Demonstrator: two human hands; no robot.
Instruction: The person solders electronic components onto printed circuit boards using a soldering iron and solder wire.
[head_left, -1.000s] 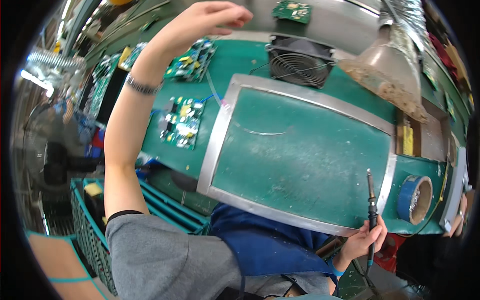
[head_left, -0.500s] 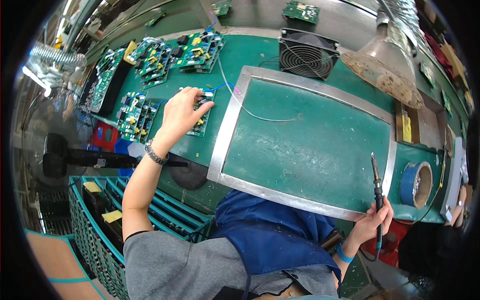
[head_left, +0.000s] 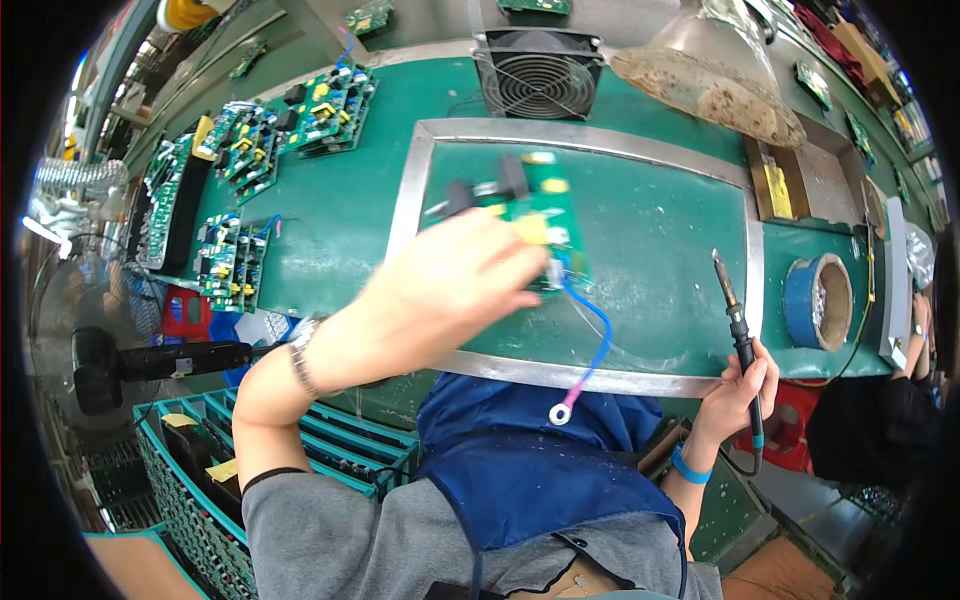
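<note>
My left hand (head_left: 450,285) grips a green circuit board (head_left: 565,215) above the metal-framed work area, its parts smeared by motion. From the board hangs a blue wire (head_left: 603,340) that ends in a ring terminal (head_left: 560,412). A thin pale strand, probably solder wire, shows faintly behind it. At the frame's lower right corner, my right hand (head_left: 740,385) is closed round a soldering iron (head_left: 740,335), tip pointing up and away from me. The metal frame (head_left: 590,375) lies flat on the green mat, its left part covered by my left arm.
Stacked circuit boards (head_left: 330,110) stand at the left, with more boards (head_left: 232,262) nearer. A black fan (head_left: 537,85) and a stained metal hood (head_left: 710,90) are at the back. On the right sit a blue-sided roll (head_left: 818,302) and a cardboard box (head_left: 820,185). A teal rack (head_left: 200,490) stands lower left.
My left hand has lifted a circuit board off the mat at the left and carried it right, over the frame. The right hand still holds the soldering iron. The whole view has shifted.
</note>
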